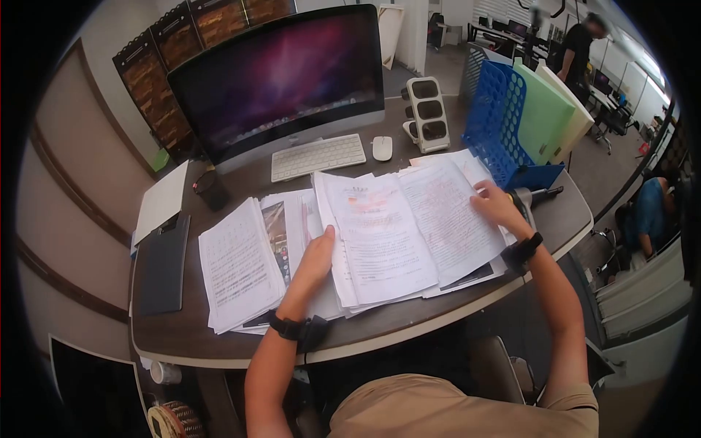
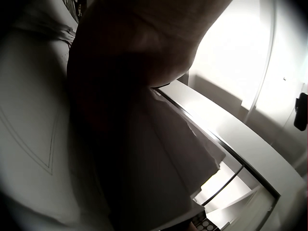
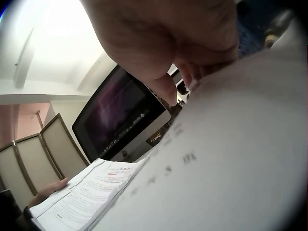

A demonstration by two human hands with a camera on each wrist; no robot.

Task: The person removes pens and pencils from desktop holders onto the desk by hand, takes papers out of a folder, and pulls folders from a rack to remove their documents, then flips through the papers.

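Note:
An open stack of printed pages with red handwritten marks lies over other papers at the desk's front. My left hand grips its left edge, thumb on top and the other fingers hidden beneath. On the right, my right hand pinches the outer edge of a turned page, which bends upward toward the fingers. In the right wrist view this page fills the foreground, under the thumb and fingertips. The left wrist view is dark, with the left hand above hanging sheets.
Left of the stack lies another pile of papers, beside a dark clipboard. Behind are a keyboard, a mouse, a monitor and a pen cup. A blue file rack with folders stands at the right.

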